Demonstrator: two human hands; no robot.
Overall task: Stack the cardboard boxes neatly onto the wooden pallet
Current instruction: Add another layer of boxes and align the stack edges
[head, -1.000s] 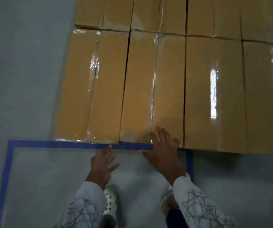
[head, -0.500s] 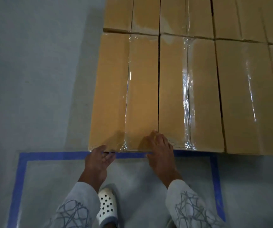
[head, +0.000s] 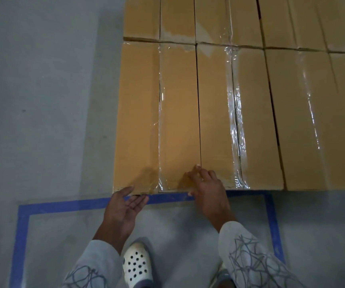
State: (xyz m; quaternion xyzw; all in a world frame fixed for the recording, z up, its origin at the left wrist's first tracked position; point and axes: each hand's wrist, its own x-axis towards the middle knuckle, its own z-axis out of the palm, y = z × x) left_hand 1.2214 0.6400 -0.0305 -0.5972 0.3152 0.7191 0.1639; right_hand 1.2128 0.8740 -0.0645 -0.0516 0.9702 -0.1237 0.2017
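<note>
Noted since the earlier frame a left hand (head: 123, 206) turned palm-up out of a curl, fingers straight at the near edge of the leftmost cardboard box (head: 138, 121), gripping nothing, with a right hand (head: 207, 190) kept flat on top across the seam with the neighbouring box (head: 217, 121), fingers spread. Found that box ending the front row, near edge over blue floor tape (head: 63, 204), long axis running near to far. Recorded faint print (head: 187, 46) at its far end, too small to read.

Grey floor (head: 42, 100): blue tape rectangle (head: 74, 205); white perforated shoe (head: 137, 265) inside; cardboard boxes (head: 178, 111) at far edge.
</note>
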